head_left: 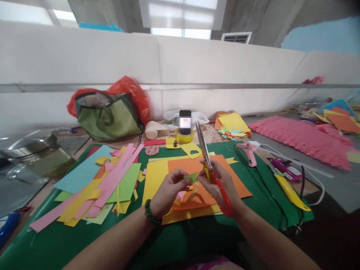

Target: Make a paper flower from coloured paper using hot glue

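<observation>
A: So, status?
B: Left hand (172, 187) pinches green paper (192, 176) over orange sheet (235, 179); right hand (221, 180) grips scissors (210, 167), just right of it.
A: Risk?
B: Loose pinch could let paper slip or tear.

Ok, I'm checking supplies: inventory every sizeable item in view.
mat: one, green, tabletop
scissors: one, red/yellow handles, centre
paper scrap: one, green, centre
orange sheet: one, orange, centre
yellow sheets: several, yellow, underneath
loose papers: many, multicoloured, left
lidded jar: one, clear, left
tote bag: one, green, back left
plastic bags: two, red/white, back
phone: one, black, back
paper stack: one, multicoloured, back right
glue gun: one, pink, right
power strip: one, purple, right
cloth: one, pink, far right
left hand: one, centre, pinching scrap
right hand: one, centre, holding scissors
</observation>
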`<state>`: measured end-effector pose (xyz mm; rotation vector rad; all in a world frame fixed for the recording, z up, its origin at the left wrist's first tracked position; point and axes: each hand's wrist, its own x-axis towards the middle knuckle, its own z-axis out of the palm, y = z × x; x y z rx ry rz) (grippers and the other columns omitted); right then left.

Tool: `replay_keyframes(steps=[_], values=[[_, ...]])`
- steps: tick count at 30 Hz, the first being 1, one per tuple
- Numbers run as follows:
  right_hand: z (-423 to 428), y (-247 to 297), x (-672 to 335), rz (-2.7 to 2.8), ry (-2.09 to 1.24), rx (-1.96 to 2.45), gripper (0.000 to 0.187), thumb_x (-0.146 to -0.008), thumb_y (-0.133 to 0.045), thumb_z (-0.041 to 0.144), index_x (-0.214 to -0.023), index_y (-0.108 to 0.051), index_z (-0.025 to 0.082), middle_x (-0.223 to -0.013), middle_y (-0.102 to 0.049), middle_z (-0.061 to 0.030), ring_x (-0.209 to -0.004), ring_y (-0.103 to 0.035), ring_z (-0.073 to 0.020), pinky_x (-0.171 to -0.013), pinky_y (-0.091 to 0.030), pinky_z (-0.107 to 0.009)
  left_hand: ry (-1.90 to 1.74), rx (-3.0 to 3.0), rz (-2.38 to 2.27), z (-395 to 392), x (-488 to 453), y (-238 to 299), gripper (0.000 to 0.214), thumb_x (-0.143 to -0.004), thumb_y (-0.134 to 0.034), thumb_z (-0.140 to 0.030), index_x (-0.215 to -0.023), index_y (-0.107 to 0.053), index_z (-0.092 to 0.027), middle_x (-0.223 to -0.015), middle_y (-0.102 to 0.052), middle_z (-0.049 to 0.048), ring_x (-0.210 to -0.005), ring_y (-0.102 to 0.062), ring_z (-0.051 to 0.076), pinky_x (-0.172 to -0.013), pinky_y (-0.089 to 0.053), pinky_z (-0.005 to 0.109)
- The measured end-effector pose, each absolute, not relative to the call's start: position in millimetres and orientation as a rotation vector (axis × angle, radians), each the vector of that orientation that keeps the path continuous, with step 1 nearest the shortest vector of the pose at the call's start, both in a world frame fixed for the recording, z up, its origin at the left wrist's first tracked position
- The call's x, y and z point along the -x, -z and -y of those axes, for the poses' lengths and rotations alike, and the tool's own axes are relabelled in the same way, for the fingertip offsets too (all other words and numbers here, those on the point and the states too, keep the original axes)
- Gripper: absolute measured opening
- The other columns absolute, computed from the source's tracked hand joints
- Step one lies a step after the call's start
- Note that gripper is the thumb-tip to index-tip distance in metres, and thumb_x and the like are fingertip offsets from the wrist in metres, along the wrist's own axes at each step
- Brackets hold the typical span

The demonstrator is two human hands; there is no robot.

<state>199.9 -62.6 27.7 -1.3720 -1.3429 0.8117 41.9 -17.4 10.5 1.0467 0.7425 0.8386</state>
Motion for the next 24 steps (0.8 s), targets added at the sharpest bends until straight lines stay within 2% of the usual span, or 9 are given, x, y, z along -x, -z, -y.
replay_keyframes(steps=[5, 8, 10, 12, 15, 19, 24], values=[[56, -31, -206, 1.568, -0.765, 1.39, 0.038, -0.075, -0.057, 0.027, -0.111, -0.053, 0.018, -0.071, -0.057, 0.0015, -0.06, -0.053, -0.011, -0.057, -0.044, -0.023, -0.753, -1.243, -0.707, 18, -42, -13, 0.034, -0.06, -0.082, -0.039, -0.076, -0.063, -0.016, -0.071, -0.062, 0.0003, -0.068, -0.055, 0.013, -0.067, -0.044, 0.025], [54, -35, -208, 1.756, -0.849, 1.426, 0.033, -0.076, -0.058, 0.027, -0.108, -0.056, 0.019, -0.073, -0.057, 0.0012, -0.062, -0.051, -0.0112, -0.059, -0.043, -0.024, -0.738, -1.427, -0.742, 17, -41, -15, 0.032, -0.062, -0.079, -0.043, -0.063, -0.065, -0.015, -0.065, -0.06, 0.0017, -0.067, -0.052, 0.014, -0.065, -0.041, 0.026], [57, -36, -210, 1.787, -0.881, 1.397, 0.038, -0.079, -0.06, 0.033, -0.114, -0.053, 0.02, -0.081, -0.056, 0.0, -0.066, -0.05, -0.0119, -0.061, -0.044, -0.024, -0.742, -1.419, -0.758, 16, -40, -16, 0.034, -0.062, -0.078, -0.044, -0.056, -0.064, -0.014, -0.06, -0.057, 0.0011, -0.062, -0.049, 0.012, -0.06, -0.039, 0.024], [63, -34, -214, 1.794, -0.9, 1.324, 0.051, -0.081, -0.06, 0.042, -0.125, -0.044, 0.022, -0.091, -0.053, -0.0024, -0.071, -0.05, -0.0128, -0.064, -0.045, -0.025, -0.738, -1.306, -0.771, 15, -38, -19, 0.032, -0.062, -0.078, -0.043, -0.059, -0.066, -0.014, -0.058, -0.056, 0.0, -0.056, -0.045, 0.01, -0.054, -0.036, 0.023], [76, -24, -226, 1.814, -0.963, 1.255, 0.062, -0.085, -0.051, 0.057, -0.135, -0.033, 0.024, -0.101, -0.05, -0.0056, -0.074, -0.049, -0.0139, -0.064, -0.045, -0.025, -0.768, -1.055, -0.803, 13, -37, -23, 0.03, -0.057, -0.081, -0.038, -0.062, -0.066, -0.014, -0.056, -0.056, -0.0012, -0.051, -0.045, 0.008, -0.052, -0.037, 0.022], [92, -9, -238, 1.859, -0.985, 1.353, 0.071, -0.083, -0.04, 0.072, -0.132, -0.04, 0.021, -0.093, -0.053, -0.0051, -0.069, -0.049, -0.0146, -0.061, -0.043, -0.026, -0.821, -0.866, -0.809, 11, -37, -25, 0.031, -0.051, -0.085, -0.032, -0.064, -0.064, -0.014, -0.056, -0.058, -0.0015, -0.05, -0.052, 0.008, -0.055, -0.043, 0.023], [101, -9, -238, 1.92, -1.062, 1.421, 0.086, -0.074, -0.033, 0.085, -0.125, -0.05, 0.017, -0.075, -0.053, -0.0014, -0.06, -0.045, -0.0131, -0.054, -0.036, -0.024, -0.777, -0.95, -0.841, 11, -37, -23, 0.028, -0.058, -0.082, -0.035, -0.063, -0.066, -0.013, -0.052, -0.058, -0.0008, -0.048, -0.053, 0.009, -0.052, -0.044, 0.022]])
